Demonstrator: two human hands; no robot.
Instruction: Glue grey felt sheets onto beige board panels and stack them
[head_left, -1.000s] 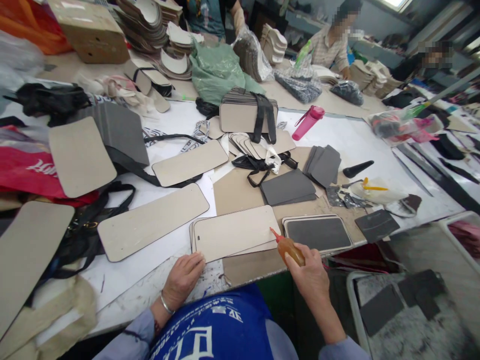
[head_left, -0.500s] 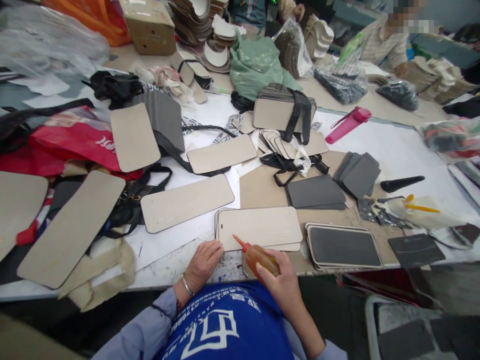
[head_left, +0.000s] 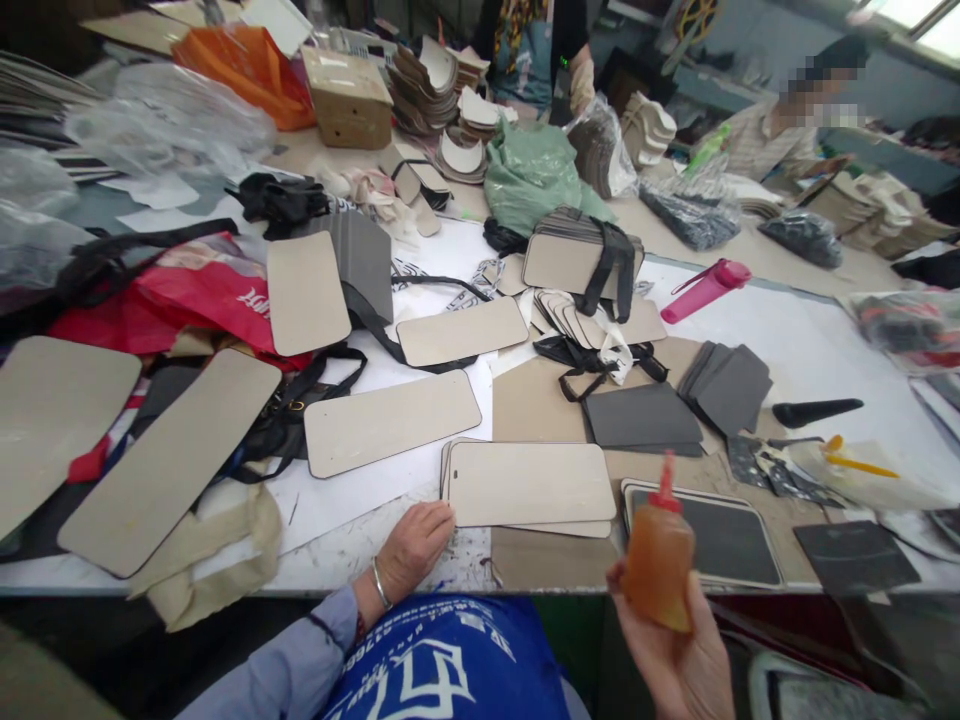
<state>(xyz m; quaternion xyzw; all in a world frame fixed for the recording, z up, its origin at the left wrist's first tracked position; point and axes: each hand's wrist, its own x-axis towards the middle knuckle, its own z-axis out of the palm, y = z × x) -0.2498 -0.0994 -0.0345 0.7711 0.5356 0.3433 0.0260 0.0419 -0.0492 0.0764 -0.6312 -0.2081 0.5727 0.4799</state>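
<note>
My right hand [head_left: 671, 655] is wrapped round an amber squeeze bottle [head_left: 660, 560] with a red nozzle. It holds the bottle upright, nozzle up, at the table's front edge, before a framed dark grey panel [head_left: 720, 535]. A short stack of beige panels [head_left: 536, 485] with rounded corners and dark edges lies in front of me; a small dark slot shows near the top panel's left end. At the stack's front left corner is my left hand [head_left: 416, 545], fingers curled together, tips touching the corner. What its fingers close on, if anything, is hidden.
More beige panels [head_left: 394, 422] lie to the left. Dark grey sheets [head_left: 641, 418], a black-handled tool [head_left: 817, 412] and a pink bottle [head_left: 707, 290] are on the right. A strapped panel bundle [head_left: 562, 260] and green bag [head_left: 532, 180] stand farther back. Two people are across the table.
My right hand has lifted the squeeze bottle off the top panel and moved right, turning it from tilted to upright. My left hand stays by the corner. The view has tipped up slightly.
</note>
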